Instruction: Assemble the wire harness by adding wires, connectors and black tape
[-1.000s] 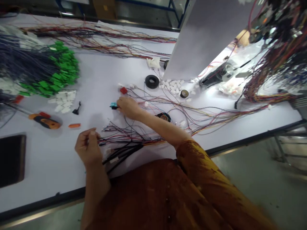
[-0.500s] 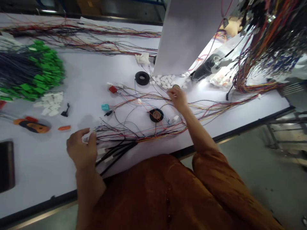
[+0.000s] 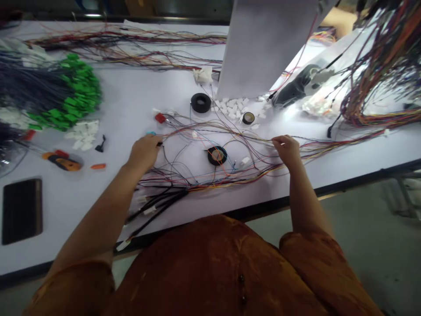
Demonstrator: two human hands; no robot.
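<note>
My left hand [image 3: 144,151] is closed over the ends of a branch of thin wires, just below a teal connector [image 3: 151,132] that it partly covers. A black connector tip [image 3: 160,144] shows beside its fingers, most of which are hidden. Farther right, my right hand [image 3: 287,149] pinches thin wires [image 3: 259,139] of the same harness between thumb and fingers. Between the hands lie a roll of black tape [image 3: 217,155] and loose wires. A red connector [image 3: 160,117] sits just beyond my left hand. Black sleeved branches [image 3: 164,204] run toward the table's front edge.
At left are green connectors [image 3: 79,96] on dark wires, white connectors [image 3: 83,134], an orange-and-black tool [image 3: 62,161] and a phone [image 3: 22,210]. Another tape roll [image 3: 201,102], a small roll [image 3: 248,118] and a white upright panel [image 3: 259,48] stand behind. Wire bundles hang at right.
My left hand has moved up and right from the lower wire ends to the teal connector's branch. My right hand has left the small tape roll, moving right and down onto the wires.
</note>
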